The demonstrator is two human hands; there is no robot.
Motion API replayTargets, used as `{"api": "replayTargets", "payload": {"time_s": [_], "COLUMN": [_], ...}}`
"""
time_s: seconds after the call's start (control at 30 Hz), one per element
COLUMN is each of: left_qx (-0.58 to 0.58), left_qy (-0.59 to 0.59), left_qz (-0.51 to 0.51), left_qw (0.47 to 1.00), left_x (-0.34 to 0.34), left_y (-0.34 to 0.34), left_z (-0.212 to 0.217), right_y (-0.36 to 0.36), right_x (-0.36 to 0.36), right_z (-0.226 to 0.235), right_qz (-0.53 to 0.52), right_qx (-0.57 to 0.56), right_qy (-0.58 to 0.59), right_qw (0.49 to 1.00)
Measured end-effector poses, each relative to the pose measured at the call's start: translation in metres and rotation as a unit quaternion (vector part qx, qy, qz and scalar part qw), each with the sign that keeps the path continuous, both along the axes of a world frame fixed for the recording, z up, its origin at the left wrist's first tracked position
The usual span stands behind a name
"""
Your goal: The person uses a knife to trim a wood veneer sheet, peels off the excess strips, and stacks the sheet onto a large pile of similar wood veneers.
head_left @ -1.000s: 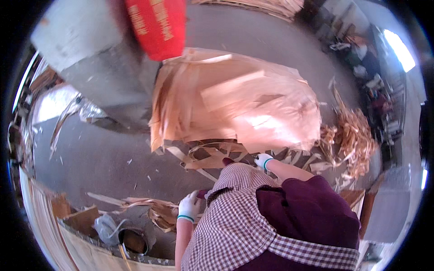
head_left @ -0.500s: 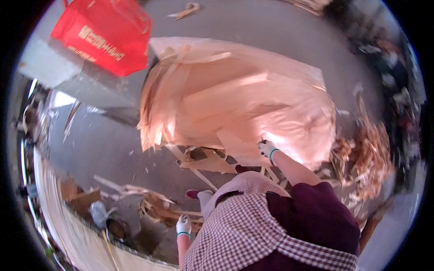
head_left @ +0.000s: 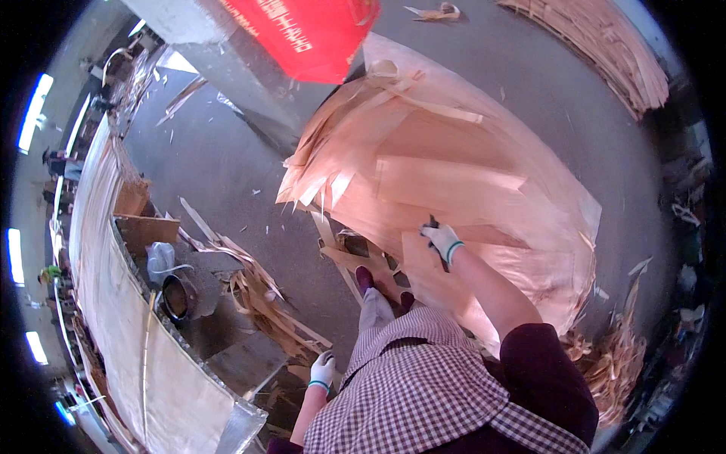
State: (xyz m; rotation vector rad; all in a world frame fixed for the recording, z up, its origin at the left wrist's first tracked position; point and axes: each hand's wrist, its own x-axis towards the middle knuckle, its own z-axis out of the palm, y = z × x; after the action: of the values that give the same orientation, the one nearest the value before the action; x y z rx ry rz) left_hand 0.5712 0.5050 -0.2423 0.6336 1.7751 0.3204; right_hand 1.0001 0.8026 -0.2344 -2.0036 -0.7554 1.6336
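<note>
My right hand (head_left: 442, 240), in a white glove with a teal cuff, is over the near edge of a broad stack of thin tan wood veneer sheets (head_left: 469, 189). Its fingers are closed around a small dark tool (head_left: 432, 222); one end sticks out above the fingers, and its exact kind is unclear. A loose veneer piece (head_left: 423, 261) slants off the stack's near edge just below that hand. My left hand (head_left: 323, 369), gloved alike, hangs low by my apron, fingers curled in with nothing seen in them. It is nearest to some veneer scraps (head_left: 261, 291) on the floor.
At upper left a red bag (head_left: 325, 38) sits on a grey block (head_left: 249, 64). A long pale stack (head_left: 144, 303) runs along the left, beside a dark round container (head_left: 178, 296). More veneer (head_left: 597, 45) lies at upper right, with scrap heaps (head_left: 616, 371) at lower right.
My view has turned, so the stack and the red bag appear farther right, and more of the left side shows. My right hand has risen slightly at the stack's near edge.
</note>
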Motion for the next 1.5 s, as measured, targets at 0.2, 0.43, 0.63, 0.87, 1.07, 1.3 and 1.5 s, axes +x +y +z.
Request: {"api": "replayTargets", "payload": {"time_s": [0.2,0.43,0.63,0.87,1.07,1.3,1.5], "left_qx": [-0.077,-0.025,-0.074,-0.043,0.189,0.37,0.133], "left_qy": [-0.061,-0.073,-0.076,-0.087,-0.03,-0.027,-0.264], "left_qz": [0.113,0.202,0.303,0.228,0.1,0.009,-0.133], "left_qw": [0.989,0.976,0.947,0.969,0.976,0.929,0.946], "left_x": [-0.004,-0.02,-0.049,-0.062,-0.035,0.033,0.1], "left_y": [-0.002,0.048,0.056,0.077,0.204,0.34,0.356], "left_z": [-0.045,-0.034,-0.037,-0.062,-0.017,0.064,0.057], "right_y": [0.13,0.256,0.29,0.206,0.096,0.051,0.02], "right_x": [-0.098,-0.196,-0.232,-0.183,-0.13,-0.113,-0.099], "right_z": [0.009,-0.074,-0.084,0.0,0.06,0.046,0.084], "right_qz": [-0.024,-0.13,-0.252,-0.068,-0.14,-0.293,-0.206], "right_qx": [-0.004,0.026,0.017,0.184,0.19,0.156,0.057], "right_qy": [0.172,0.228,0.172,-0.062,-0.05,0.004,0.35], "right_qw": [0.985,0.965,0.952,0.979,0.97,0.943,0.912]}}
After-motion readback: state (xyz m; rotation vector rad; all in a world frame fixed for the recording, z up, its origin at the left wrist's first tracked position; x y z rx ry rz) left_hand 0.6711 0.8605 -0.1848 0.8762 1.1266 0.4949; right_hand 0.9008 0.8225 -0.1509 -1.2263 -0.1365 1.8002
